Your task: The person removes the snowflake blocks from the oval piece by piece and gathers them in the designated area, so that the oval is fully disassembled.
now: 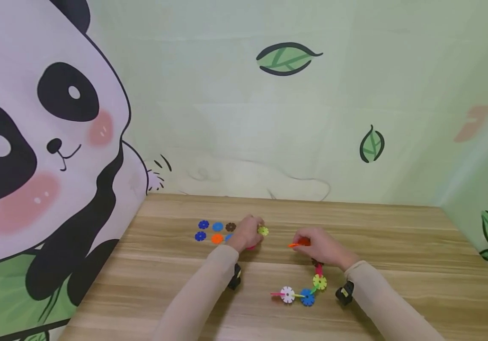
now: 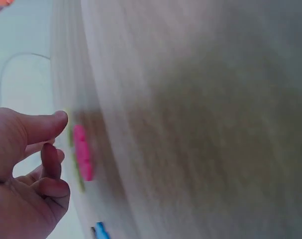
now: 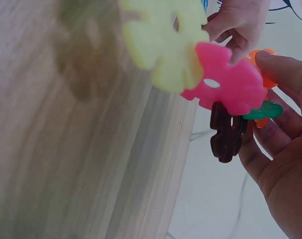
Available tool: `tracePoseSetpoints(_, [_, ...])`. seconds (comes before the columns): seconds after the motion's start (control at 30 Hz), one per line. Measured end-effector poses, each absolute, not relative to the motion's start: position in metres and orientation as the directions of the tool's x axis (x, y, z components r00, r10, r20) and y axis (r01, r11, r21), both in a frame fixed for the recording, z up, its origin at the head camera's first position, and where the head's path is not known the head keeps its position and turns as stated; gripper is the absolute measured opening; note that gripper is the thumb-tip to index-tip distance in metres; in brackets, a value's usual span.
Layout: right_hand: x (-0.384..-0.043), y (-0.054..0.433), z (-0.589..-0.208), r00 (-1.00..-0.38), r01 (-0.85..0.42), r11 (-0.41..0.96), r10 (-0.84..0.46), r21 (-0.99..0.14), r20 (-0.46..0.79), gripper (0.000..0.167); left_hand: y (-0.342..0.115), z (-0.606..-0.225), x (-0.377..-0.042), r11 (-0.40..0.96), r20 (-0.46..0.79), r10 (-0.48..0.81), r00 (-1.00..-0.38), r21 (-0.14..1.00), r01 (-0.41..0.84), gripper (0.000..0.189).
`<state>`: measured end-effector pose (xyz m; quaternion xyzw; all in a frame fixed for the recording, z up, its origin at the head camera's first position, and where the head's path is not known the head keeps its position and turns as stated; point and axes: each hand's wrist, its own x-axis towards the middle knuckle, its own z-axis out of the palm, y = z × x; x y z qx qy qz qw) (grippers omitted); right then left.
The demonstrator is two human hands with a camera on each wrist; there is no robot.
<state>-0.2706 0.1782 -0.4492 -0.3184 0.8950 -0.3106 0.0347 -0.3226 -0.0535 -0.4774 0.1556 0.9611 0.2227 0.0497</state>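
One colourful notched-disc chain [image 1: 321, 283] is pinched by right grip [image 1: 321, 244]; left grip [image 1: 246, 233] unclear.

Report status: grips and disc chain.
Right grip: pinching orange disc at far end of chain.
Left grip: beside loose yellow disc, contact unclear.
Loose pink disc partly hidden in head view.

At six o'clock your table [image 1: 133, 284] looks like smooth wood with a faint sheen; at twelve, the backdrop [image 1: 226, 118] like matt, creased cloth. Your sleeves [image 1: 197, 293] look like matt cloth; your disc chain [image 1: 305, 300] at five, smooth plastic.
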Motion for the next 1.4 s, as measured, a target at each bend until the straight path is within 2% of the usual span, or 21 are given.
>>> tracePoseSetpoints(0.17, [-0.271, 0.177, -0.45, -0.8, -0.544, 0.607, -0.583, -0.579, 0.14, 0.006, -0.053, -0.47, -0.31, 0.812, -0.004, 0.411, -0.912, 0.457, 0.364, 0.026])
tracePoseSetpoints(0.27, [-0.27, 0.177, -0.451, -0.801, -0.547, 0.605, -0.579, -0.578, 0.153, 0.009, -0.05, -0.465, -0.3, 0.75, 0.003, 0.47, -0.883, 0.527, 0.4, 0.02])
tracePoseSetpoints(0.43, [-0.271, 0.175, -0.452, -0.797, -0.558, 0.598, -0.579, -0.575, 0.172, 0.01, -0.045, -0.46, -0.285, 0.618, 0.033, 0.499, -0.866, 0.686, 0.382, 0.015])
tracePoseSetpoints(0.77, [-0.273, 0.175, -0.455, -0.788, -0.571, 0.581, -0.586, -0.58, 0.19, 0.011, -0.034, -0.459, -0.269, 0.498, 0.081, 0.497, -0.864, 0.788, 0.361, 0.007])
tracePoseSetpoints(1.4, [-0.273, 0.174, -0.457, -0.782, -0.571, 0.56, -0.594, -0.6, 0.19, 0.011, -0.028, -0.46, -0.263, 0.514, 0.146, 0.491, -0.859, 0.747, 0.421, 0.004])
